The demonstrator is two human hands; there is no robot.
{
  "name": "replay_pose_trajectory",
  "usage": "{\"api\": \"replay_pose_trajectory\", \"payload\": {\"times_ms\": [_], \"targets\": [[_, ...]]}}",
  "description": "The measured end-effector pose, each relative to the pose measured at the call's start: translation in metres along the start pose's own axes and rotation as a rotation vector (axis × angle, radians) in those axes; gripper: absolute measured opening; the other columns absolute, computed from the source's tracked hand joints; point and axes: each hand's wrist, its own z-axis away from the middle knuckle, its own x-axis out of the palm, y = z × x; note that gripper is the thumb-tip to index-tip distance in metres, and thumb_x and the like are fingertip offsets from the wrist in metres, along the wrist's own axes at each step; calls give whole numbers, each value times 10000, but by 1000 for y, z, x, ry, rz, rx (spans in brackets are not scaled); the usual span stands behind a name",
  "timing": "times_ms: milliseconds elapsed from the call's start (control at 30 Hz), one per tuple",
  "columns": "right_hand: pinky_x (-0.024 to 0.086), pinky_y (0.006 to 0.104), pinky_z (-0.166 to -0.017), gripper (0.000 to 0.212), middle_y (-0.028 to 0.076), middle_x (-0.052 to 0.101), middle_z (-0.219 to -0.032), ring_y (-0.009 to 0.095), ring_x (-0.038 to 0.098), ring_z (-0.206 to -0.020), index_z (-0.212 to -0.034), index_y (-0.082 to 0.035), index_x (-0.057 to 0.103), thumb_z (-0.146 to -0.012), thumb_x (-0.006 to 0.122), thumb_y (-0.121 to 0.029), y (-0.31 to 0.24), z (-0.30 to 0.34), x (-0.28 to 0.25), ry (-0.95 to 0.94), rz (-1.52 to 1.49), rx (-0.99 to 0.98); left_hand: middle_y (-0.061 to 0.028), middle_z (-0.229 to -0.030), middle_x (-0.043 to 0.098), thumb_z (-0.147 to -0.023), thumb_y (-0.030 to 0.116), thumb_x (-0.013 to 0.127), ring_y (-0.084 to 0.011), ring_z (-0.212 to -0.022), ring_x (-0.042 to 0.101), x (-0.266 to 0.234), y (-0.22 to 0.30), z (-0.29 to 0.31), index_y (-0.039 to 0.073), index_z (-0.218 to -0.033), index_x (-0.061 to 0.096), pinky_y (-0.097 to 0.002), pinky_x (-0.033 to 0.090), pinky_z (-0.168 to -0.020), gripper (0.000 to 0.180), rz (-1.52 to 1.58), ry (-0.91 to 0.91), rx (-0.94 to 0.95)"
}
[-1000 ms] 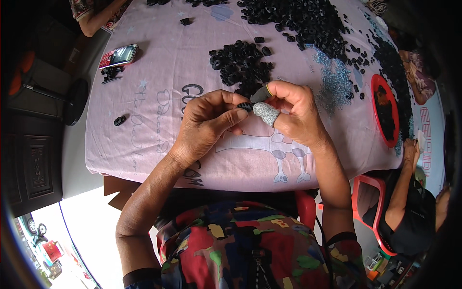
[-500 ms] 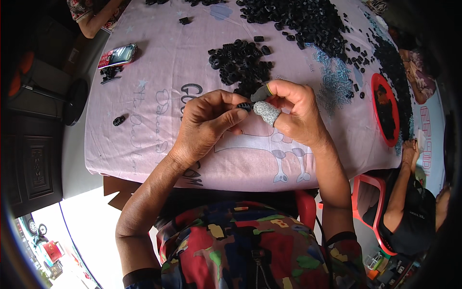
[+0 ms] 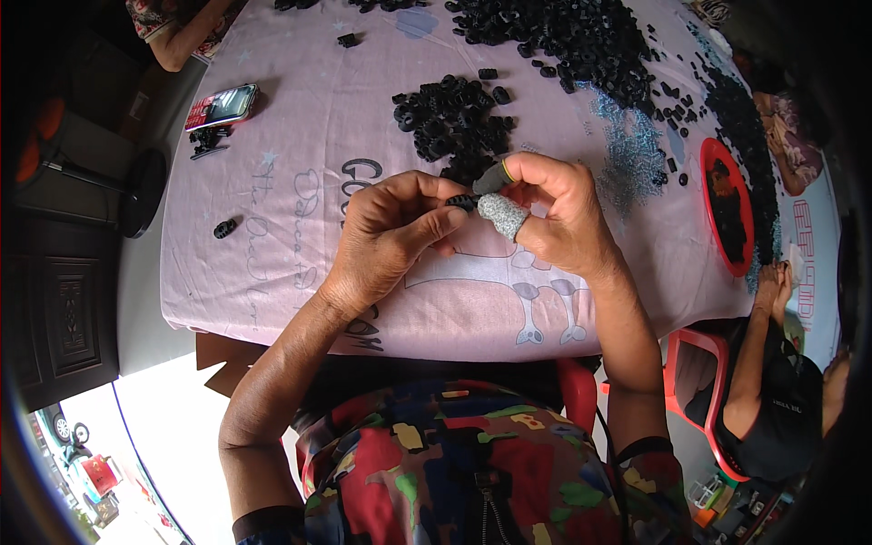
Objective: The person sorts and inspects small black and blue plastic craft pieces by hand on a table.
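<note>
Above the pink printed tablecloth point(image 3: 272, 291), my left hand point(image 3: 381, 236) pinches a small black ribbed piece point(image 3: 460, 203) between thumb and fingers. From the other side, my right hand point(image 3: 572, 218) closes thumb and index finger at the piece's right end. A speckled grey cover point(image 3: 502, 215) wraps the right thumb, and a dark one point(image 3: 493, 178) sits on the index fingertip. Those covers hide whatever lies between the right fingertips. Just beyond my hands lies a heap of small black parts point(image 3: 450, 118).
A larger black heap point(image 3: 572, 41) lies at the back, with clear bluish bits point(image 3: 631, 145) beside it. A red basin point(image 3: 707, 204) stands right. At left are a red phone point(image 3: 221, 106) and a lone black piece point(image 3: 224, 228). Other people sit right point(image 3: 772, 391) and far left point(image 3: 177, 41).
Almost nothing differs. My right fingers have shifted very slightly at the end of the ribbed piece; my left hand keeps its hold on it.
</note>
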Motion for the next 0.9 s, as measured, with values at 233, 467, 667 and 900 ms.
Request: {"api": "replay_pose_trajectory", "payload": {"times_ms": [233,467,667,900], "targets": [[471,214,-586,100,-13,626,-732,32,554,-679,-909,18,677,-819,719,31,1,0,3,47,18,-58,-68,-1008,711,-944,21,689,-83,-814,650,0,-1,0,-31,-1127,670,-228,573,-696,191,-35,-1,0],[507,206,-740,117,-8,630,-884,44,587,-833,-976,30,661,-864,632,50,1,0,-3,-48,-190,92,-76,-1011,716,-941,22,692,-85,-813,658,-2,5,0,-24,-1133,673,-226,578,-704,198,29,-10,-50],[502,200,-725,101,-13,620,-876,41,578,-817,-960,33,653,-863,632,54,-1,-1,0,-54,-158,96,-76,-1018,713,-941,17,691,-84,-807,659,-1,0,0,-23,-1133,673,-224,579,-704,197,35,-12,-7],[510,220,-619,101,-4,650,-774,38,583,-707,-918,24,671,-823,686,53,6,-1,4,37,-24,0,-73,-1017,711,-938,11,692,-87,-827,659,0,-2,0,-21,-1132,672,-225,580,-699,197,-14,0,-4]]}}
